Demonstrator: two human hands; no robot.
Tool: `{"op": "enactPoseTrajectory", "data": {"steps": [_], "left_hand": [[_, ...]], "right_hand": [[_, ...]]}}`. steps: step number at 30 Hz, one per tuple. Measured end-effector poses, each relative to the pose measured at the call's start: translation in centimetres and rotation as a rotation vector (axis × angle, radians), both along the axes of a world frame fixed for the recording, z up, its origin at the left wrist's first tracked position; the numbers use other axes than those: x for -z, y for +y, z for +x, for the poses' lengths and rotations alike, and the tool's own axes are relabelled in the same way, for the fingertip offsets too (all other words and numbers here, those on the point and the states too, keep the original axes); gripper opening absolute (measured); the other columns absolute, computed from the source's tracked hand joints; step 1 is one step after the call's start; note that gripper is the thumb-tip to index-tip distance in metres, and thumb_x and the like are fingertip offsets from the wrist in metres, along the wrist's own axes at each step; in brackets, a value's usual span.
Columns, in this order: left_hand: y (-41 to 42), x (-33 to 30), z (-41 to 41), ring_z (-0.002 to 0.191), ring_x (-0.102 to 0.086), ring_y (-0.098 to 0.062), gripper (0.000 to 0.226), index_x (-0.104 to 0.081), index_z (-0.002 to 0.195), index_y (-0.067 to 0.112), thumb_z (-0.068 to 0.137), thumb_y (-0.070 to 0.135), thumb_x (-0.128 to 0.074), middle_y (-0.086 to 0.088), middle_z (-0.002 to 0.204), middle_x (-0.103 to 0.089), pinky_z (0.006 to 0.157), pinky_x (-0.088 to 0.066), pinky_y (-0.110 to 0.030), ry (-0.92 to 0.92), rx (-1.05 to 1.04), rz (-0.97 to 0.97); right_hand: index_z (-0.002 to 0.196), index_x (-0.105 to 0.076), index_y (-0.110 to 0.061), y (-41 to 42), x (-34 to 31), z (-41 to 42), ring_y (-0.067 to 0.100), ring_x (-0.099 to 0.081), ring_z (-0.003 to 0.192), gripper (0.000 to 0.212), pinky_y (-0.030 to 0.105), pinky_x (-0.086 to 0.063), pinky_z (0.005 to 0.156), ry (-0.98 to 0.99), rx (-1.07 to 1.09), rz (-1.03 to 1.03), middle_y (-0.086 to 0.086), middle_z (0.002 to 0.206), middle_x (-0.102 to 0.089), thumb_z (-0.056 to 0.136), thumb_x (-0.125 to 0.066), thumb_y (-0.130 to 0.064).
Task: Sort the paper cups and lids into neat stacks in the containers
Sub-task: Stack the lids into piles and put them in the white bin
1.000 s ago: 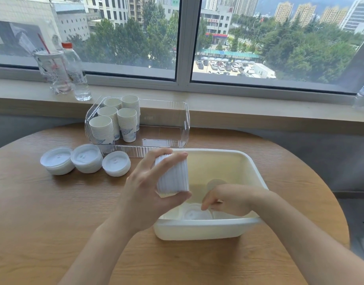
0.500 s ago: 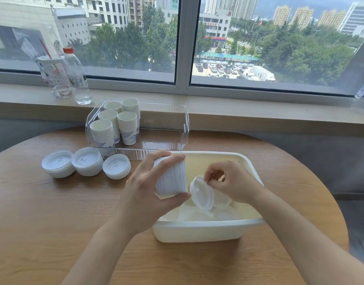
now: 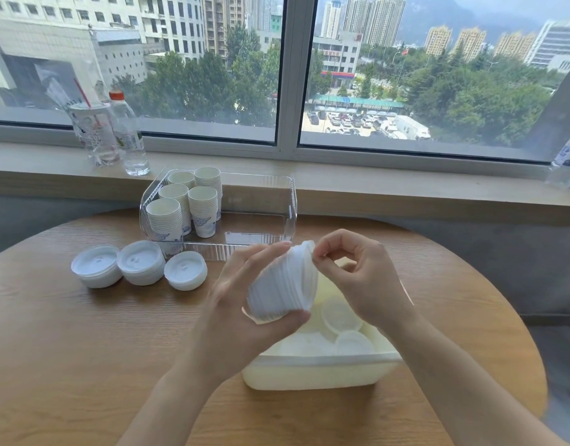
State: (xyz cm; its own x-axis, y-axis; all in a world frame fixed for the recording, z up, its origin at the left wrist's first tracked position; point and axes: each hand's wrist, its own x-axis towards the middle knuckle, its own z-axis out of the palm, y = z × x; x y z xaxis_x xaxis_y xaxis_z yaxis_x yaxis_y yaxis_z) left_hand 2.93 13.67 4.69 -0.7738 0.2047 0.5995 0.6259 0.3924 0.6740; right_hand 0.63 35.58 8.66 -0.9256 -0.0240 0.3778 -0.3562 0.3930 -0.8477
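— Lids first: where do they stand?

— The left hand (image 3: 245, 304) has its fingers and thumb wrapped round a sideways stack of lids (image 3: 282, 283), held over the near-left part of the cream tub (image 3: 315, 371). The right hand (image 3: 357, 278) pinches the newest lid's rim at the stack's open end, other fingers curled loosely. A few loose lids (image 3: 341, 317) lie in the tub.

— What could go wrong?

— I'd judge the stack is the risk. Held on its side by end pressure only, it could fan apart if the thumb eases while the right hand presses the new lid on crooked (a lid seated askew would tilt everything after it).

— And the finished piles?

— Three lid piles (image 3: 138, 267) sit on the table (image 3: 84, 365) at ten o'clock from the tub, outside any container; cup stacks (image 3: 187, 204) fill the left end of the clear bin (image 3: 261, 217) at eleven. Carrying this stack over could knock those piles.
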Motion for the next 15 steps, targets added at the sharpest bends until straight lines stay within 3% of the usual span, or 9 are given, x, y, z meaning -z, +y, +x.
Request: {"op": "enactPoseTrajectory", "data": {"steps": [3,5,8,11,15], "left_hand": [[0.0,0.0,0.1,0.139,-0.050,-0.017,0.087,-0.047,0.153,0.049,0.077,0.050,-0.088,0.012,0.143,-0.054,0.107,-0.038,-0.015,-0.013,0.022,0.021],[-0.1,0.0,0.2,0.138,-0.050,-0.017,0.084,-0.048,0.152,0.050,0.078,0.051,-0.086,0.010,0.142,-0.052,0.107,-0.039,-0.016,-0.020,0.021,0.018],[-0.2,-0.2,0.3,0.139,-0.049,-0.019,0.077,-0.053,0.147,0.050,0.078,0.052,-0.085,0.009,0.141,-0.052,0.105,-0.038,-0.013,-0.026,-0.002,0.020],[-0.4,-0.4,0.2,0.138,-0.048,-0.016,0.074,-0.055,0.146,0.049,0.078,0.053,-0.084,0.013,0.140,-0.052,0.104,-0.038,-0.012,-0.012,-0.021,0.021],[-0.5,-0.3,0.1,0.138,-0.048,-0.016,0.075,-0.054,0.146,0.050,0.078,0.056,-0.084,0.014,0.141,-0.052,0.104,-0.038,-0.012,-0.013,-0.033,0.026]], "right_hand": [[0.087,-0.074,-0.034,-0.8,0.0,0.6,0.029,-0.068,0.077,0.017,0.037,-0.056,0.067,0.011,0.044,0.077,-0.013,0.089,-0.075,0.094,-0.076,-0.018],[0.092,-0.077,-0.035,-1.1,-0.1,1.0,0.017,-0.071,0.081,0.016,0.034,-0.055,0.072,0.013,0.024,0.095,-0.018,0.093,-0.076,0.096,-0.074,-0.020],[0.107,-0.078,-0.034,-1.2,-0.4,1.4,0.004,-0.071,0.106,0.012,0.025,-0.056,0.081,-0.036,-0.095,0.078,-0.019,0.106,-0.076,0.099,-0.069,-0.036],[0.122,-0.076,-0.028,-0.8,-0.6,1.8,0.004,-0.066,0.119,0.042,0.018,-0.054,0.087,-0.057,-0.209,0.102,-0.018,0.122,-0.072,0.094,-0.063,-0.057],[0.133,-0.072,-0.025,-0.4,-0.7,1.9,0.010,-0.064,0.128,0.058,0.026,-0.057,0.097,-0.080,-0.291,0.058,-0.015,0.133,-0.069,0.088,-0.070,-0.062]]}}
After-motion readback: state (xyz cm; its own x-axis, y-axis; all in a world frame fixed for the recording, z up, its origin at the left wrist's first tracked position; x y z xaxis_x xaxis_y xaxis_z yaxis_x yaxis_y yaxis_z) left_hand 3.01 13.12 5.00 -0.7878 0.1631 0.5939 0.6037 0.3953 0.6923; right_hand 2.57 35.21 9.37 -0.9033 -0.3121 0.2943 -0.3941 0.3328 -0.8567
